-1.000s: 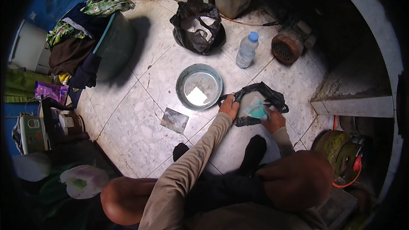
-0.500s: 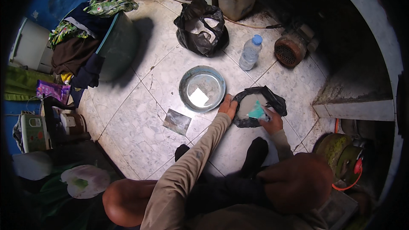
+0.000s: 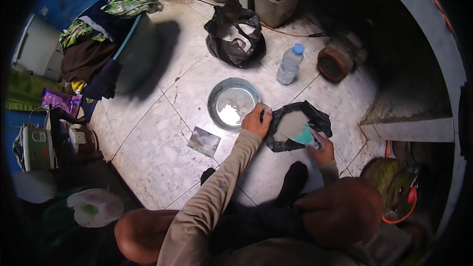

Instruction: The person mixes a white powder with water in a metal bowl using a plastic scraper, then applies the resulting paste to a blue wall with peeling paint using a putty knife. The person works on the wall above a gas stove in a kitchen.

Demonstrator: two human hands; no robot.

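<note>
Landmark: the round shallow basin (image 3: 210, 103) on the tiled floor (image 3: 143, 143).

Location. The black plastic bag (image 3: 322, 122) of fine grey powder (image 3: 289, 129) sits to the right of the basin and slightly nearer the person, its mouth spread wide. A clear plastic bottle with a blue cap (image 3: 289, 66) stands beyond the basin, to its right. A second black plastic bag (image 3: 214, 33) stands directly beyond the basin. A dark flat sheet (image 3: 204, 142) lies to the near left of the basin.

Hands. The right hand (image 3: 322, 151), to the near right of the basin, pinches a turquoise flat scoop (image 3: 304, 134) whose blade meets the powder. The left hand (image 3: 256, 121) is at the basin's right rim, fingers bent; whether it grips the rim, the bag edge or neither cannot be told.

Handling. The bag film is probably thin, limp and easily torn; the powder probably makes it bottom-heavy. If it must be moved, gather the rim on opposite sides or support the base; avoid lifting by one edge. The powder appears dry and loose, so expect it to slide off a tilted blade. The scoop appears light and thin, perhaps flexible; hold it at the end away from the blade and keep it level. The basin appears rigid; steady it by the rim.
</note>
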